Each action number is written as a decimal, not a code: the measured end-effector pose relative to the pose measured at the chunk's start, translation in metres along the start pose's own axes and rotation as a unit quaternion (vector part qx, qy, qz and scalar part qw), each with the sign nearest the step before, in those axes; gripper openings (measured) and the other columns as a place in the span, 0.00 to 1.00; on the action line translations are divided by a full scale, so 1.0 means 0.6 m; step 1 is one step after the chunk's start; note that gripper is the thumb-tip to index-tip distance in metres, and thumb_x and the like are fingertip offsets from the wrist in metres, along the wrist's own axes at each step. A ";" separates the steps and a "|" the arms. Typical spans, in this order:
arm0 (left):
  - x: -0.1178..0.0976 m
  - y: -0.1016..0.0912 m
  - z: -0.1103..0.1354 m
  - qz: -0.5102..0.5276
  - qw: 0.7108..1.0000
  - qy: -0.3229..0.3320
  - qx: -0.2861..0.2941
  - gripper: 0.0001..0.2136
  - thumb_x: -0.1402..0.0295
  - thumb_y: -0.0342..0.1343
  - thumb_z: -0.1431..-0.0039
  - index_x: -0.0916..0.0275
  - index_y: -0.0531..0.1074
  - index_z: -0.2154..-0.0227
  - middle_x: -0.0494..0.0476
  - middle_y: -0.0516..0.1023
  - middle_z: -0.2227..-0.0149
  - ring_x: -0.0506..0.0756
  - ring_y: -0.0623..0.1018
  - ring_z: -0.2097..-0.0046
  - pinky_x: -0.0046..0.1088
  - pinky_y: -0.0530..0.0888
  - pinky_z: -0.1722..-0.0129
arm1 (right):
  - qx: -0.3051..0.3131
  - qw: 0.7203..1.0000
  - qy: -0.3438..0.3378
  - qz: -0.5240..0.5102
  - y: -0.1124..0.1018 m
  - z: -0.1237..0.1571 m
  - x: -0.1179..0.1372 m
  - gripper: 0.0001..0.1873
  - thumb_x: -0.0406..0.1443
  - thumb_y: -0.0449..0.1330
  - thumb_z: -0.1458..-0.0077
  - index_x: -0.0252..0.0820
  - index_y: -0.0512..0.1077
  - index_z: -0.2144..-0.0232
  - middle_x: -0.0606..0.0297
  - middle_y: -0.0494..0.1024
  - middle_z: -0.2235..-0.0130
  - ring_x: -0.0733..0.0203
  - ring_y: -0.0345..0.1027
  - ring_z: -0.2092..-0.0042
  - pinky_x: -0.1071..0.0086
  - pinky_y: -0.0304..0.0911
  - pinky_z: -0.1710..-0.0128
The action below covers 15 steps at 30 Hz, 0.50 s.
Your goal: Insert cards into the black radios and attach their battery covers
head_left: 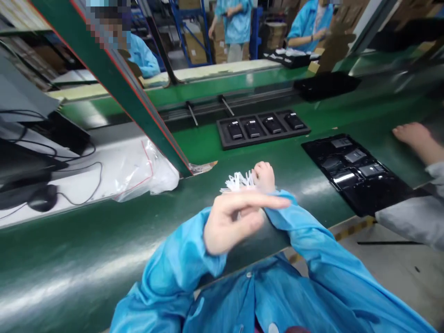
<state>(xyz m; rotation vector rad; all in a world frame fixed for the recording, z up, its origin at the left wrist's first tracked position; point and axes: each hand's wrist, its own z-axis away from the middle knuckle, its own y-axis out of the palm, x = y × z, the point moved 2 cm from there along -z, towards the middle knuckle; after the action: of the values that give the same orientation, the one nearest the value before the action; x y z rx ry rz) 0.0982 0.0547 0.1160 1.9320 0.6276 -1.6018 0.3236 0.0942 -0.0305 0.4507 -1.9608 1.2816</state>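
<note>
My left hand point(236, 222) is in front of my body, above the green work surface point(138, 259). Its index finger stretches to the right, with the thumb apart below and the other fingers curled; nothing shows in its grip. Just beyond it, my right hand point(264, 176) lies with curled fingers against a bundle of thin white strips point(237, 182). Their loose ends fan out to the left. My left hand hides the near part of the bundle, and motion blurs both hands a little.
Beyond is a black compartment tray point(225, 138) with several black devices. To the right, another person's hand point(412, 134) is near a glossy black tray point(378, 194) with grey parts. A green post point(138, 97) and plastic bag point(156, 173) stand left. People in blue work across the line.
</note>
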 end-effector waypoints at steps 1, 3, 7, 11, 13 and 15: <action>0.025 -0.010 -0.013 0.042 0.999 0.005 0.018 0.14 0.56 0.62 0.45 0.59 0.81 0.62 0.51 0.62 0.80 0.50 0.63 0.74 0.28 0.62 0.71 | 0.002 0.999 0.007 -0.044 0.007 0.003 0.006 0.18 0.47 0.57 0.38 0.35 0.70 0.62 0.59 0.70 0.54 0.57 0.63 0.48 0.56 0.60 0.44; 0.089 -0.029 -0.037 0.173 0.981 -0.079 0.040 0.13 0.60 0.65 0.49 0.64 0.80 0.64 0.50 0.61 0.79 0.47 0.59 0.74 0.25 0.57 0.74 | 0.026 0.988 0.025 -0.147 0.028 0.012 0.024 0.22 0.51 0.52 0.36 0.36 0.69 0.61 0.58 0.70 0.53 0.59 0.64 0.50 0.58 0.61 0.46; 0.192 -0.067 -0.058 0.246 0.959 -0.135 0.043 0.15 0.58 0.63 0.49 0.66 0.74 0.70 0.47 0.54 0.78 0.45 0.54 0.76 0.23 0.49 0.76 | 0.199 0.906 0.066 -0.368 0.076 0.045 0.073 0.40 0.60 0.28 0.37 0.40 0.65 0.49 0.53 0.72 0.53 0.59 0.68 0.55 0.59 0.66 0.52; 0.231 -0.093 -0.050 0.302 0.938 -0.162 0.049 0.16 0.57 0.63 0.49 0.65 0.67 0.74 0.47 0.52 0.77 0.45 0.55 0.76 0.22 0.51 0.77 | 0.363 0.781 0.114 -0.495 0.105 0.081 0.098 0.42 0.65 0.43 0.42 0.41 0.60 0.40 0.51 0.72 0.49 0.55 0.69 0.53 0.58 0.67 0.54; 0.239 -0.099 -0.047 0.321 0.929 -0.174 0.062 0.17 0.57 0.63 0.51 0.66 0.64 0.77 0.47 0.52 0.78 0.45 0.57 0.76 0.23 0.52 0.77 | 0.395 0.741 0.135 -0.525 0.111 0.091 0.092 0.40 0.62 0.53 0.44 0.41 0.60 0.40 0.52 0.71 0.48 0.57 0.69 0.54 0.62 0.67 0.56; 0.246 -0.100 -0.046 0.337 0.920 -0.185 0.075 0.19 0.57 0.64 0.51 0.66 0.63 0.78 0.48 0.52 0.78 0.45 0.58 0.76 0.23 0.53 0.78 | 0.405 0.719 0.149 -0.545 0.114 0.096 0.081 0.37 0.57 0.58 0.44 0.41 0.62 0.41 0.54 0.71 0.49 0.60 0.68 0.56 0.65 0.66 0.57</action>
<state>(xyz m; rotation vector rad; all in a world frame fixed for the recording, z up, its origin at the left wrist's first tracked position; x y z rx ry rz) 0.1053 0.1191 -0.0324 1.6125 -0.3032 -1.5045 0.2255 0.0777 -0.0509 1.4435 -0.4601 1.1536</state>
